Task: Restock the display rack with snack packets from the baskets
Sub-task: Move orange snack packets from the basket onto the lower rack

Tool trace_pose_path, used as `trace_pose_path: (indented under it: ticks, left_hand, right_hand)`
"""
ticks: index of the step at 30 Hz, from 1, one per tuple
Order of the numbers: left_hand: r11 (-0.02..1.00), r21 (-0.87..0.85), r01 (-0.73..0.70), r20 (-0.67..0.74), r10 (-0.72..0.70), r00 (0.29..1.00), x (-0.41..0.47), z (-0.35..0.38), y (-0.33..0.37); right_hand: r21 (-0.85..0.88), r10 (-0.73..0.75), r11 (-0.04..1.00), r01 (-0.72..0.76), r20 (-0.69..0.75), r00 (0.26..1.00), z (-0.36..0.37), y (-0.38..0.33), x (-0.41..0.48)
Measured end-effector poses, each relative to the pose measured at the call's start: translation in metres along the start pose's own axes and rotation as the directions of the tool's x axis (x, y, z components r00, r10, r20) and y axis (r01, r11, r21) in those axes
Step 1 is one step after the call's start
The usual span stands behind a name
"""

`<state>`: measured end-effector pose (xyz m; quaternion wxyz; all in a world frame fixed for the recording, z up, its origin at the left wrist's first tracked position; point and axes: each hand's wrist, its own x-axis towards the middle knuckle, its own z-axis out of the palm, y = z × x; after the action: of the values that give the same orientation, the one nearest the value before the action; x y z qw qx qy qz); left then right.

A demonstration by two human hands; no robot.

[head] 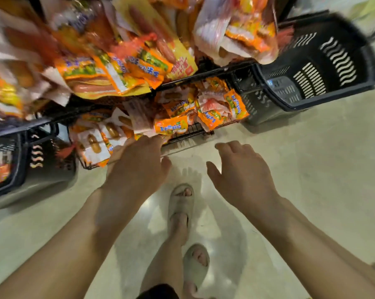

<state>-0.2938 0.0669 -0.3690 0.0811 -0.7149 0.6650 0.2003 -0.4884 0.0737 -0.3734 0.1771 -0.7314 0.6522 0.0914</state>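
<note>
Fingers (154,140) of the left hand (137,169) reach onto the snack packets (171,126) at the front of the display rack (195,129), on its bottom tier; their tips are hidden, so I cannot tell whether they grip anything. The right hand (242,175) hovers over the floor, loosely spread and holding nothing. Restocking looks well along: the tiers are heaped with glossy orange-and-yellow packets and the right basket (333,59) shows no stock, while the left basket (23,156) has some left

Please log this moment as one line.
left hand: at lower shelf packets, grip unclear | right hand: open, empty, above floor
</note>
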Motion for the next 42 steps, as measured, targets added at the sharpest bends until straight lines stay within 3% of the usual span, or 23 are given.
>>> trace_pose_path:
  ticks: [7,16,27,31,42]
  left_hand:
    - [0.996,0.05,0.079,-0.021,-0.078,0.997,-0.187,-0.156,0.009]
    - [0.979,0.119,0.167,-0.285,-0.127,0.95,-0.36,-0.278,-0.023]
    - [0.96,0.082,0.269,-0.406,-0.215,0.888,-0.434,-0.318,-0.111]
    - [0.946,0.063,0.319,-0.443,-0.26,0.858,-0.453,-0.32,-0.166]
    - [0.897,-0.029,0.44,-0.381,-0.417,0.825,-0.494,-0.304,-0.318]
  right_hand:
    - [-0.017,-0.013,1.0,0.013,-0.002,1.0,-0.153,-0.044,-0.173]
    - [-0.109,-0.178,0.982,0.157,-0.231,0.956,-0.277,-0.114,-0.306]
    - [-0.243,-0.317,0.939,0.242,-0.341,0.885,-0.302,-0.22,-0.34]
    - [-0.262,-0.352,0.924,0.28,-0.292,0.889,-0.298,-0.275,-0.353]
    - [-0.256,-0.468,0.871,0.419,-0.176,0.866,-0.259,-0.429,-0.356]
